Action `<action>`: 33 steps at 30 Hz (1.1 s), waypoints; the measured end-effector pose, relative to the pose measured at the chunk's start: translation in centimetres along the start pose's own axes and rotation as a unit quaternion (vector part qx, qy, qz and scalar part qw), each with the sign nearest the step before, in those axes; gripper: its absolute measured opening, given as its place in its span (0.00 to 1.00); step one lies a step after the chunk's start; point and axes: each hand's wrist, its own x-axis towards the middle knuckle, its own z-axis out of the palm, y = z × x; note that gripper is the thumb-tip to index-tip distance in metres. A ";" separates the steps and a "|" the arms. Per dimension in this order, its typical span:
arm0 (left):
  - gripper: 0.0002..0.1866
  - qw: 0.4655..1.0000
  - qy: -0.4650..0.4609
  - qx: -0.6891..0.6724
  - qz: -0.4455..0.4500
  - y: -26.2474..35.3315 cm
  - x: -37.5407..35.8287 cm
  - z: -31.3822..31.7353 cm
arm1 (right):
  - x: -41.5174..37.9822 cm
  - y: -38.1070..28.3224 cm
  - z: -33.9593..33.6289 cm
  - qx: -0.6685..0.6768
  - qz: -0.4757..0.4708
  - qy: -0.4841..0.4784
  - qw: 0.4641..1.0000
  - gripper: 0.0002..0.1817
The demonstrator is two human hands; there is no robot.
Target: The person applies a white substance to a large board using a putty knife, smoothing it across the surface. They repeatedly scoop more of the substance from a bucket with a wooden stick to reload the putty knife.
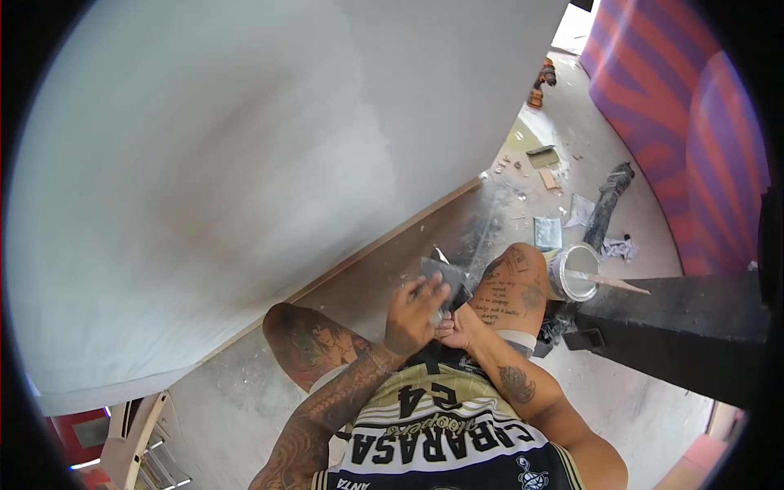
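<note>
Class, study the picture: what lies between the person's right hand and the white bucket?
In the head view, the person's bent, tattooed right leg lies between the right hand and the white bucket.

Dark flat piece (457, 282) at both hands (411, 317) (463, 328)

I see a white wall (269, 147) ahead-left of the fingers (433, 290); to their right, dusty floor (641, 233) runs to a purple-and-red striped wall (665, 90).
</note>
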 end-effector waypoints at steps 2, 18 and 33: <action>0.25 0.990 0.019 -0.038 -0.136 -2.3 -0.2 2.2 | -1.3 -0.8 -1.4 -0.065 -0.009 -0.092 0.994 0.15; 0.37 0.989 -0.058 0.111 -0.085 0.5 1.2 0.8 | -4.6 -2.7 6.3 -0.579 -0.528 0.165 0.600 0.16; 0.38 0.990 -0.005 -0.002 -0.144 -3.2 2.0 1.2 | -1.6 -2.9 3.4 -0.561 -0.516 0.124 0.635 0.20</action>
